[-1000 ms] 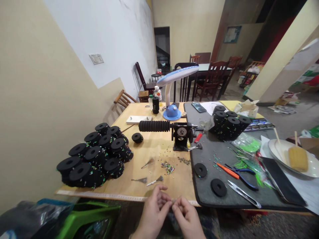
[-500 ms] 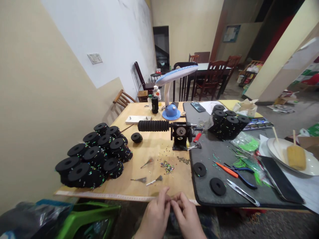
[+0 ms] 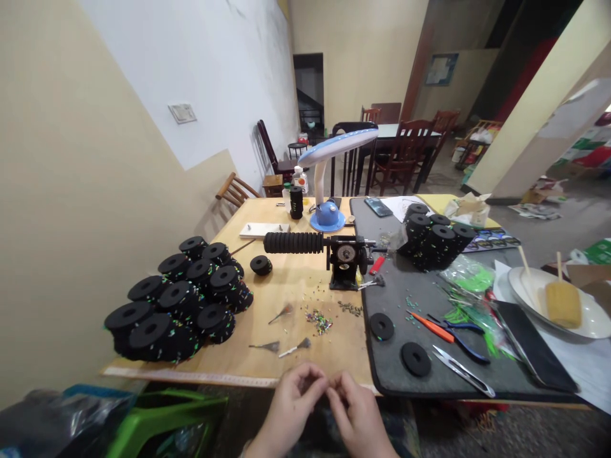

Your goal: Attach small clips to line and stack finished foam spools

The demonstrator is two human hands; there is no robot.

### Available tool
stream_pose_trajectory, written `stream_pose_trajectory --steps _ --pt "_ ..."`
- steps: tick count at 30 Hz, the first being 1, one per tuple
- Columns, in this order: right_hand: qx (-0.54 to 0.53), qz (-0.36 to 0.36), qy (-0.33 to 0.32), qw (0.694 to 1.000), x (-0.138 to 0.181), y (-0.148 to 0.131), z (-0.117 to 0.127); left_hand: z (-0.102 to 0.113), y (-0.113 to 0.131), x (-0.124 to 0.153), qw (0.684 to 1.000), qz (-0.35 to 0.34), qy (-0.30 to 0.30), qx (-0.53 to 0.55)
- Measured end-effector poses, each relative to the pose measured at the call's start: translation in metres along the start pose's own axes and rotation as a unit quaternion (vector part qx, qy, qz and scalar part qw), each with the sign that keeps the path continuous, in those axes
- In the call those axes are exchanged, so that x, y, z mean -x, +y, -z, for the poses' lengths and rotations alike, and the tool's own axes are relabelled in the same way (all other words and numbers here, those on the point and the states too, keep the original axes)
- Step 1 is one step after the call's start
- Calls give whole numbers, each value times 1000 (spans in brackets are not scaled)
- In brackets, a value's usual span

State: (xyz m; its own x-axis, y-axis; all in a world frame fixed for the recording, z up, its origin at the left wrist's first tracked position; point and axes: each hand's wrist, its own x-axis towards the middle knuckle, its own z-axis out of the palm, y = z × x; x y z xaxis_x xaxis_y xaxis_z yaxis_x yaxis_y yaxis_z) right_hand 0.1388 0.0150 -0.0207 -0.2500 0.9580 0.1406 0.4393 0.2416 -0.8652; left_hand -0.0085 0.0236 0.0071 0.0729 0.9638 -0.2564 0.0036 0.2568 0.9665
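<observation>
My left hand point(image 3: 292, 407) and my right hand point(image 3: 357, 413) are close together just below the near edge of the wooden table point(image 3: 334, 346). The fingertips of each hand are pinched and nearly meet. Anything thin between them is too small to make out. Nearest to my hands lie several small metal-stemmed tufts point(image 3: 296, 347) and a scatter of colored beads point(image 3: 319, 321). Farther left, a heap of black foam rings point(image 3: 176, 292) is flecked with colored bits. A hand-cranked winder with a black foam grip point(image 3: 344, 256) stands ahead of my hands.
To the right lies a dark grey mat point(image 3: 420, 318) with black foam discs point(image 3: 382, 326), snips point(image 3: 463, 371), pliers point(image 3: 458, 340) and stacked foam rollers point(image 3: 434, 238). A blue desk lamp point(image 3: 327, 216) stands behind the winder. A green stool point(image 3: 167, 423) sits low at left.
My hands have shifted slightly at the table edge, with the fingers still pinched. The view has moved a little, while the objects on the table stay in place.
</observation>
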Motion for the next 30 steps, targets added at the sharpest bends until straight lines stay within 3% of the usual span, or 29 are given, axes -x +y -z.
stream_pose_trajectory --steps 3,11,18,23,30 --pt "23 12 -12 1000 -2 -2 4 -1 2 -3 999 -22 -1 32" --pt "125 63 -20 990 -10 -7 24 4 18 -2 986 5 11 166" --pt "231 92 18 968 -18 10 58 41 35 1 975 -13 78 210" --pt "289 131 33 948 -21 26 67 59 39 4 968 -24 123 217" --pt "298 133 47 944 -22 31 66 47 39 7 983 -40 111 139"
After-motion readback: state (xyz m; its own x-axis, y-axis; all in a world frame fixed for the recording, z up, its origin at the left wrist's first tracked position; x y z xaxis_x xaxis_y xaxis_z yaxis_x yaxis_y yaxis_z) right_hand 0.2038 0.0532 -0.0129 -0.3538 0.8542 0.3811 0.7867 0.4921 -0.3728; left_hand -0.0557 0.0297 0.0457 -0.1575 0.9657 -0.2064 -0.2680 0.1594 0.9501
